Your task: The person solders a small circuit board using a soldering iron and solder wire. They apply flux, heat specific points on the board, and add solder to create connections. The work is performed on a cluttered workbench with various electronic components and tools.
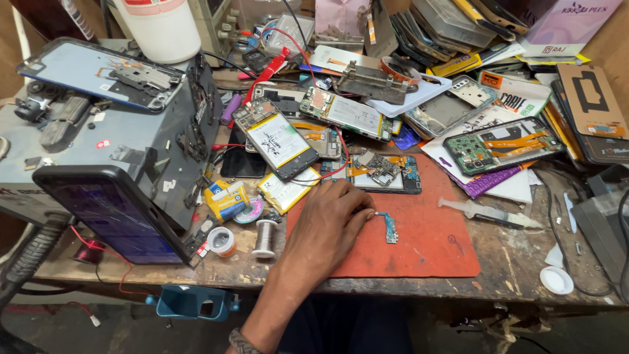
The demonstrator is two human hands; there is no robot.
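Observation:
My left hand [327, 226] rests palm down on the red work mat [432, 242], its arm coming up from the bottom edge with a braided band at the wrist. A fingertip touches the end of a small blue-green circuit board [389, 227] lying on the mat. Just beyond the hand lies an opened phone [383, 172] with its board and orange flex cables exposed. Another opened phone with a white battery [278, 141] sits to the upper left, with red wires running from it. My right hand is out of sight.
A grey metal box [111, 137] at the left carries a cracked dark phone [111, 216] and a back cover [98, 72]. Wire spools [265, 237], a tape roll [223, 241], a syringe [488, 213], a white cap [557, 280] and several dismantled phones [501, 144] crowd the wooden bench.

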